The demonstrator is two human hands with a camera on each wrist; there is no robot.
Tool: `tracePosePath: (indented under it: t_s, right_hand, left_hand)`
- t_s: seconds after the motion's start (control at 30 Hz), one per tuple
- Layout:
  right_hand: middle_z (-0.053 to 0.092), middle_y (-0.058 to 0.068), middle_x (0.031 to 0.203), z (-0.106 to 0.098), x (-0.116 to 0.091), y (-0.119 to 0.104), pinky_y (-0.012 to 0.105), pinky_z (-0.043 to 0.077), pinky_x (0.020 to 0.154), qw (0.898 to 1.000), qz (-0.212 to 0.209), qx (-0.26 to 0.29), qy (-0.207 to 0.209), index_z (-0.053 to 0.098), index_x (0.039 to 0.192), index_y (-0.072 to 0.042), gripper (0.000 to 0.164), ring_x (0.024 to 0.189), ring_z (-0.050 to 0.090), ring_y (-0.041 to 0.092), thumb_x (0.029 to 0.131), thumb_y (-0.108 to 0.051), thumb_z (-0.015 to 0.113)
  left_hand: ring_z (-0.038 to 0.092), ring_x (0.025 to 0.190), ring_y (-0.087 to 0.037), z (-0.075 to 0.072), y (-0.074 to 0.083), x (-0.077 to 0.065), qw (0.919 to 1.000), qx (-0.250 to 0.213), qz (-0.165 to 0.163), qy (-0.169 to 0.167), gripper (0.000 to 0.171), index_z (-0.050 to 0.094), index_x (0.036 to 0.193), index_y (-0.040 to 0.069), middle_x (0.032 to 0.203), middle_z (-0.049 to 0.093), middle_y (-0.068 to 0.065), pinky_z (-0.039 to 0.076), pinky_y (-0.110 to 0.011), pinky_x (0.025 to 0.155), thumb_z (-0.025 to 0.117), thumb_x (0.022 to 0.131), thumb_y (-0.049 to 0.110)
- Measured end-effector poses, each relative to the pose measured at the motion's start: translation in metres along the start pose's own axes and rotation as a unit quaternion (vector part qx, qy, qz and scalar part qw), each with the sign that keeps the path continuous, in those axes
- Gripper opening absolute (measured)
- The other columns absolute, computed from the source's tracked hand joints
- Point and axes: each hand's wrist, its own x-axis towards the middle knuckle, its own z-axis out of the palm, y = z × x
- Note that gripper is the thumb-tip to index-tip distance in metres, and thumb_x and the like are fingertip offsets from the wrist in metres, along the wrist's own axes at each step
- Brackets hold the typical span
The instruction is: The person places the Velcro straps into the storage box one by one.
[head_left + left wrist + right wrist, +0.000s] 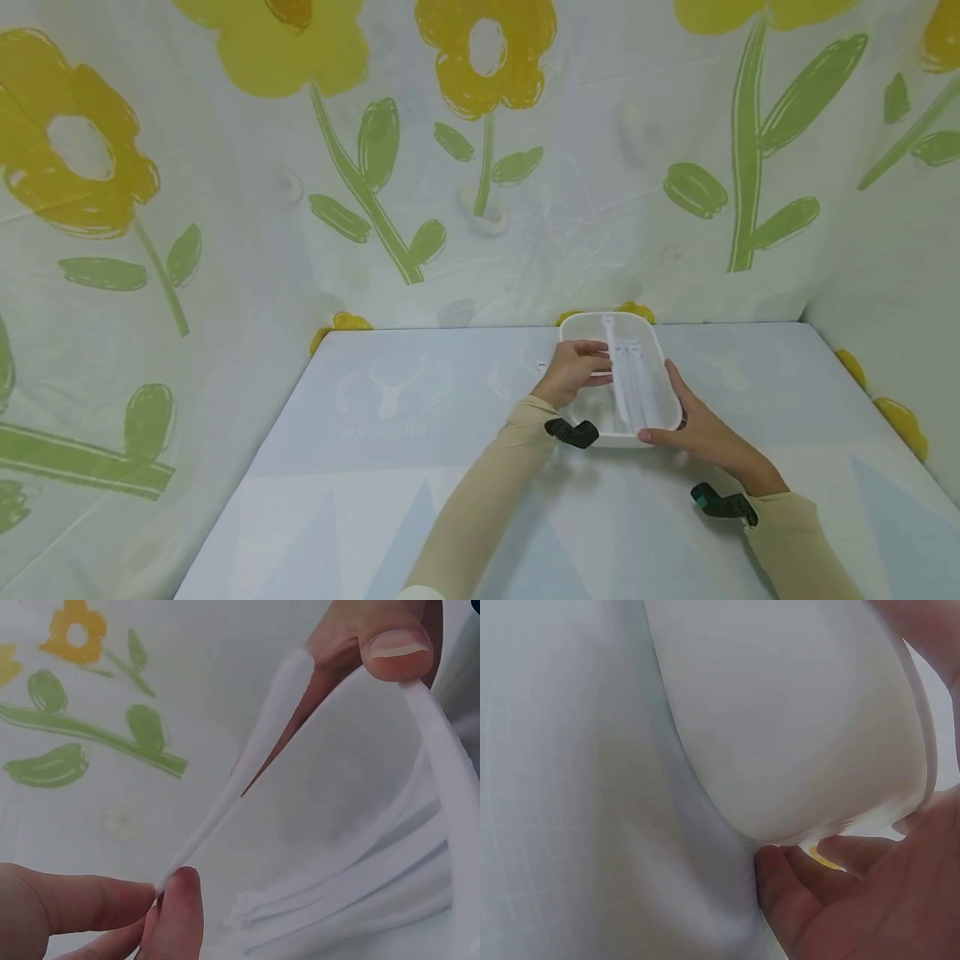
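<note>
A white plastic container [663,422] with rounded corners stands tilted toward me near the table's far edge. My left hand [577,369] reaches over it and pinches a long, thin white plastic strip [617,375] between thumb and fingers; the left wrist view shows the pinched strip [229,784] close up. Several similar white strips [352,889] lie side by side inside. My right hand [708,432] grips the container's right side, thumb on the near rim. Seen from the right wrist, its fingers [780,881] support the container's outer wall [795,727].
The container is on a pale table [390,500] with faint deer and triangle prints. A flowered curtain [585,208] hangs behind the far edge and along both sides. A black wrist camera [572,432] sits on the left wrist, another [723,505] on the right.
</note>
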Motion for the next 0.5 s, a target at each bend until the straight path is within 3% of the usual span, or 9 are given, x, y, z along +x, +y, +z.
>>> tracePosePath:
  t_s: [0.13, 0.5]
  right_hand:
    - [0.001, 0.033, 0.17, -0.0001, -0.0003, -0.0007, 0.077, 0.037, 0.111, 1.0, 0.003, 0.003, -0.001, -0.023, 0.163, -0.016, 0.133, 0.142, 0.032, 0.055, 0.085, -0.04, 0.083]
    - [0.005, 0.033, 0.169, -0.0009, 0.0, 0.0017, 0.076, 0.041, 0.11, 1.0, -0.002, 0.01, -0.003, -0.023, 0.163, -0.017, 0.131, 0.14, 0.035, 0.054, 0.086, -0.037, 0.083]
  left_hand:
    - [0.07, 0.117, -0.039, 0.0031, -0.0011, 0.0, 1.0, 0.005, -0.002, -0.005, 0.034, 0.065, 0.128, -0.009, 0.126, 0.069, -0.026, 0.065, -0.039, 0.091, 0.065, 0.094, -0.006]
    - [0.074, 0.11, -0.035, 0.0065, -0.0005, -0.0005, 0.9998, 0.016, -0.011, -0.005, 0.035, 0.064, 0.13, -0.01, 0.129, 0.067, -0.028, 0.066, -0.039, 0.089, 0.066, 0.095, -0.006]
